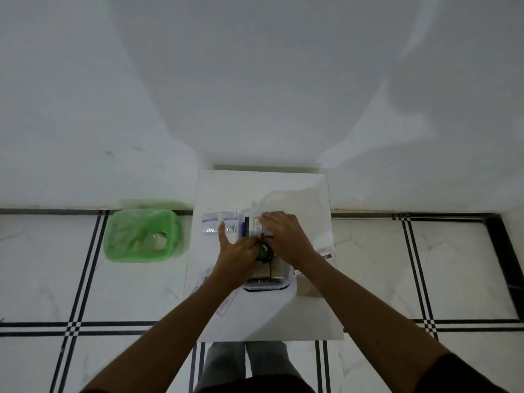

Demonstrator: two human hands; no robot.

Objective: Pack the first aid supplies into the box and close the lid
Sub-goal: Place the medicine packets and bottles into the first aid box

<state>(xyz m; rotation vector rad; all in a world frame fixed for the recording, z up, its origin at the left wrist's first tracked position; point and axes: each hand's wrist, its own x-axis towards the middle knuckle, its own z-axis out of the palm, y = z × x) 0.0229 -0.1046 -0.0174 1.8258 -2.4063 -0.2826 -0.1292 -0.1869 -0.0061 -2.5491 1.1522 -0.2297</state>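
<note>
A clear plastic box [286,279] with a blue front latch stands on the white table [283,313], its transparent lid [272,199] raised at the back. Both hands are over the open box. My left hand [238,251] has its index finger stretched out and its other fingers curled beside a green and black round item [263,253] in the box. My right hand [286,239] lies across the box, fingertips on a white packet [257,224]. A blue pen-like item [243,228] lies along the box's left side. Two white printed packets [217,222] sit left of the box.
A green bin [141,236] lined with a green bag stands on the tiled floor left of the table. Printed leaflets [224,303] lie under my left forearm. A small carton [307,287] and a red and white packet [326,255] lie right of the box.
</note>
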